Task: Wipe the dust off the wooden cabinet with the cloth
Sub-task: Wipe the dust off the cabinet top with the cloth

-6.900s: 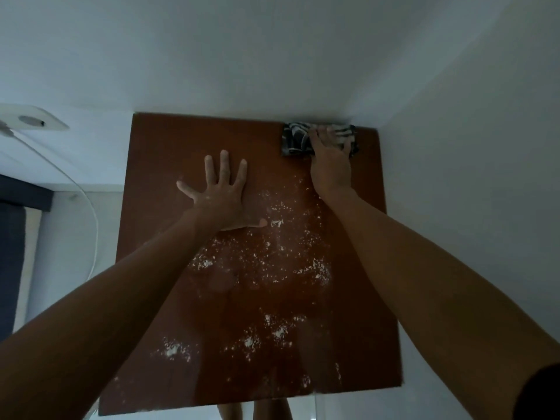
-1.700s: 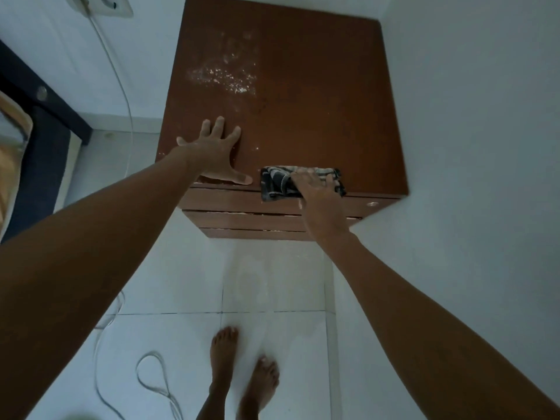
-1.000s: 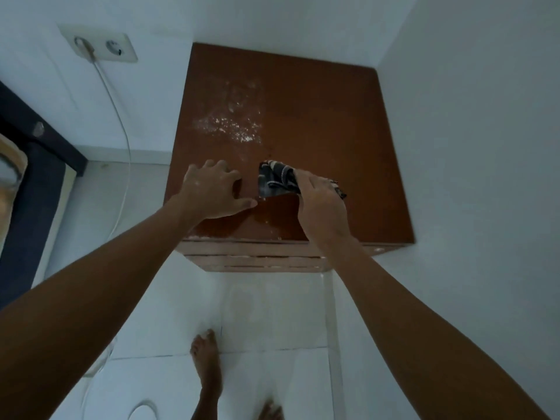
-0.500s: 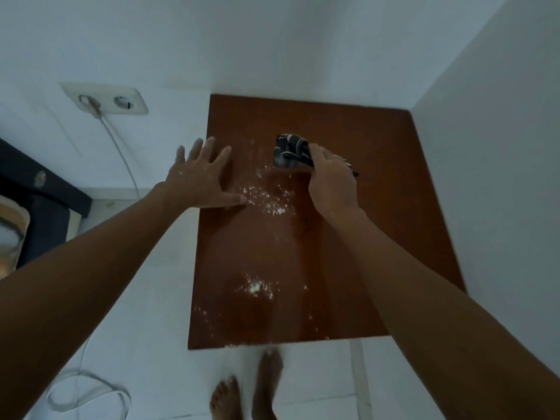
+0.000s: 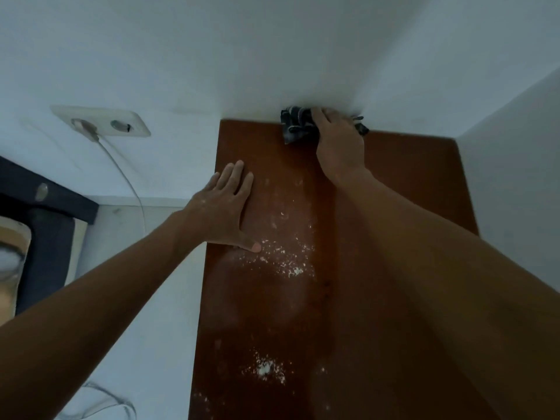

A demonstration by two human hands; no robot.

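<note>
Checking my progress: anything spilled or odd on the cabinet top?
Yes: white powdery dust is scattered mid-top beside the left hand, plus a patch nearer the front edge. The right hand presses the cloth at the back edge.

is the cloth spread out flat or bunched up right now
Bunched up. The cloth sits crumpled in dark folds under the right hand at the cabinet's back edge, against the wall.

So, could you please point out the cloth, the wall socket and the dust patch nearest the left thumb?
cloth (image 5: 295,125): head view, on the dark folds left of the right hand.
wall socket (image 5: 121,126): head view, on its empty outlet.
dust patch (image 5: 286,262): head view, on the white specks beside the thumb.
</note>
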